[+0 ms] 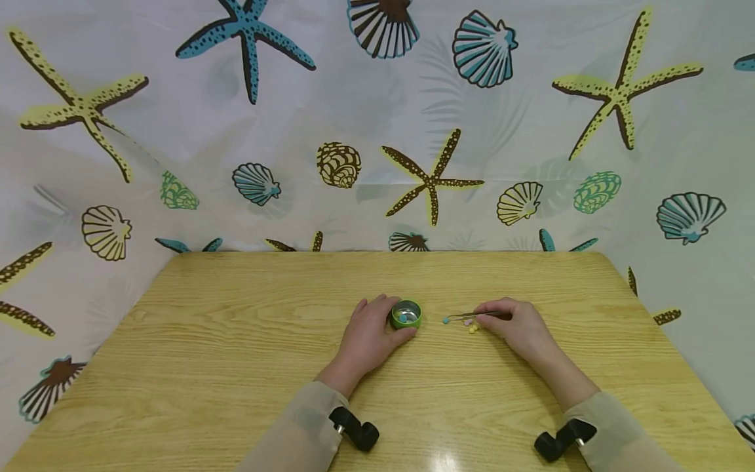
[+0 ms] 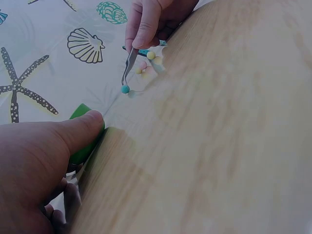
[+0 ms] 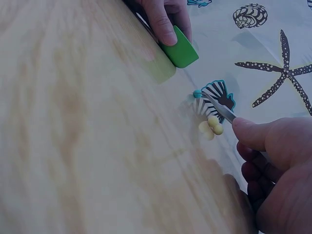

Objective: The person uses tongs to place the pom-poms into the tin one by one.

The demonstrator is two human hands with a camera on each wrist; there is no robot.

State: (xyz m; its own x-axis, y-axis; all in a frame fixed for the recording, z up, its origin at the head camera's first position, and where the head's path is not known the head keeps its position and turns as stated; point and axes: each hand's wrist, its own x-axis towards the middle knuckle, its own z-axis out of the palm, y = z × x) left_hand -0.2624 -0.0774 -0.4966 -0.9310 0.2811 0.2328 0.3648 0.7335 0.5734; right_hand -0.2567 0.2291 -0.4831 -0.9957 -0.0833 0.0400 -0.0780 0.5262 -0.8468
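My left hand (image 1: 367, 334) holds a small green bowl (image 1: 407, 326) with a shiny metal inside, thumb on its near side. At least one blue bead (image 1: 404, 318) lies in the bowl. My right hand (image 1: 522, 330) pinches metal tweezers (image 3: 222, 108), which point left toward the bowl. Another blue bead (image 2: 125, 89) is at the tweezer tips, apart from the bowl; whether it touches the table I cannot tell. Beneath the tweezers, close to the right fingers, lie yellow beads (image 3: 214, 125) and a pink bead (image 1: 468, 322).
The wooden table (image 1: 248, 314) stretches out on both sides of the hands. Behind it and at its sides hangs a white cloth (image 1: 366, 216) printed with shells and starfish. Each sleeve carries a black wrist mount (image 1: 354, 429).
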